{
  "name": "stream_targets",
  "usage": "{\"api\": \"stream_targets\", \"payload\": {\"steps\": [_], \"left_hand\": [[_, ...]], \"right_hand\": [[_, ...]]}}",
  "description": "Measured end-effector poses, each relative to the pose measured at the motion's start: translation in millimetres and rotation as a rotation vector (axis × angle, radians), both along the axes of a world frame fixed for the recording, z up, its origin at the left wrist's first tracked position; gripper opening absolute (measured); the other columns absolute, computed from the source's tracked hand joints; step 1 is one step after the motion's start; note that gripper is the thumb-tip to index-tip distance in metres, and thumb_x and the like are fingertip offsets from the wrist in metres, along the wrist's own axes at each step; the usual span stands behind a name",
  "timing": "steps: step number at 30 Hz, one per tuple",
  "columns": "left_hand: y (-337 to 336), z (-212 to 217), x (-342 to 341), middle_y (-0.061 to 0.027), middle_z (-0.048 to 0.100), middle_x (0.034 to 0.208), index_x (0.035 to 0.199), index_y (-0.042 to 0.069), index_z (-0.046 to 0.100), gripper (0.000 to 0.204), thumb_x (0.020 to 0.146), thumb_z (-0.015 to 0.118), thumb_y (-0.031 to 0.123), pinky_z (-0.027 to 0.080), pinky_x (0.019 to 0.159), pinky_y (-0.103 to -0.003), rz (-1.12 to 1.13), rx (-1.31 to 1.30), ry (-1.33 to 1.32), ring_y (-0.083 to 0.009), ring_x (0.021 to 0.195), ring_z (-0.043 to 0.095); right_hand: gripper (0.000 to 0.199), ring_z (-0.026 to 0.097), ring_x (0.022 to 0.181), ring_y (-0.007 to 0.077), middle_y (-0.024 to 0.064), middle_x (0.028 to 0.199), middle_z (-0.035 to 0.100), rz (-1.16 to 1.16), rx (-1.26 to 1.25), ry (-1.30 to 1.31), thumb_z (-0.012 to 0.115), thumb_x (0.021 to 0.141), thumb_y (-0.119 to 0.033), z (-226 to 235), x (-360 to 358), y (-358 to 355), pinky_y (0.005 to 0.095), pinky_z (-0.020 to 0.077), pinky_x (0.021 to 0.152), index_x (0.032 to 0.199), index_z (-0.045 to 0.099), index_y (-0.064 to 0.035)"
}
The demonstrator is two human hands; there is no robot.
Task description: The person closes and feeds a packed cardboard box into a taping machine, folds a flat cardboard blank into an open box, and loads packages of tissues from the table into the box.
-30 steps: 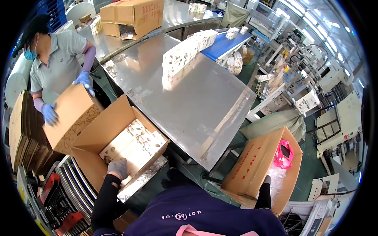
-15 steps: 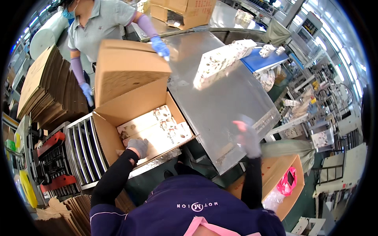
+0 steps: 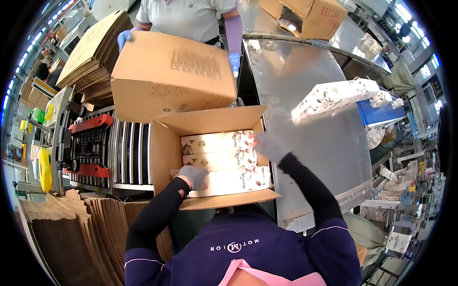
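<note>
An open cardboard box [image 3: 167, 177] stands in front of me. White floral-patterned packs [image 3: 217, 160] lie in rows inside it. My left hand [image 3: 192, 177], in a grey glove, rests at the left end of the nearest rows, fingers loosely bent over the packs and not wrapped round any. From over the right wall of the box, my right hand [image 3: 269, 146] reaches in. Its glove leaves the fingertips bare, and they are stretched out at the right end of the far rows, seemingly touching a pack.
Beyond my box, a co-worker's blue-gloved hand [image 3: 234, 63] is beside another cardboard box [image 3: 176, 71]. A metal table [image 3: 315, 162] on the right bears a row of floral packs [image 3: 336, 97]. A roller conveyor [image 3: 131, 152] and folded cardboard stacks [image 3: 107, 224] lie left.
My right hand has gone from above the metal table into the box. My left hand stays on the packs. The view has turned, and the co-worker's box has tilted to show its printed face.
</note>
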State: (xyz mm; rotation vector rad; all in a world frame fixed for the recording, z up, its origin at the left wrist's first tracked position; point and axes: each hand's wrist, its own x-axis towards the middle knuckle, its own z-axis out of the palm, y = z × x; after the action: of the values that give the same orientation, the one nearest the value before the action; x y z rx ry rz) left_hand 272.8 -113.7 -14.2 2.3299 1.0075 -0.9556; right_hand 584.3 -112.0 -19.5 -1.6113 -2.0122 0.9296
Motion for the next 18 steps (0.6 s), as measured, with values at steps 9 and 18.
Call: {"api": "stream_targets", "payload": {"steps": [9, 18], "left_hand": [[-1, 16, 10, -0.0092, 0.064, 0.096, 0.115, 0.010, 0.057, 0.058, 0.080, 0.061, 0.056, 0.048, 0.072, -0.038, -0.172, 0.225, 0.078, -0.0263, 0.088, 0.063], [50, 73, 179, -0.0218, 0.049, 0.127, 0.133, -0.003, 0.041, 0.084, 0.066, 0.079, 0.030, 0.037, 0.099, -0.045, -0.194, 0.583, -0.817, -0.0369, 0.118, 0.048]], "right_hand": [[0.096, 0.012, 0.146, 0.0264, 0.0086, 0.156, 0.019, -0.290, 0.490, -1.325, 0.068, 0.070, -0.013, 9, 355, 113, 0.0532, 0.0258, 0.110, 0.151, 0.015, -0.0127], [0.072, 0.057, 0.086, 0.0335, 0.0127, 0.089, 0.059, -0.111, 0.512, -0.653, 0.077, 0.044, -0.062, 5, 216, 104, 0.0444, 0.0425, 0.078, 0.088, 0.059, -0.0085]]}}
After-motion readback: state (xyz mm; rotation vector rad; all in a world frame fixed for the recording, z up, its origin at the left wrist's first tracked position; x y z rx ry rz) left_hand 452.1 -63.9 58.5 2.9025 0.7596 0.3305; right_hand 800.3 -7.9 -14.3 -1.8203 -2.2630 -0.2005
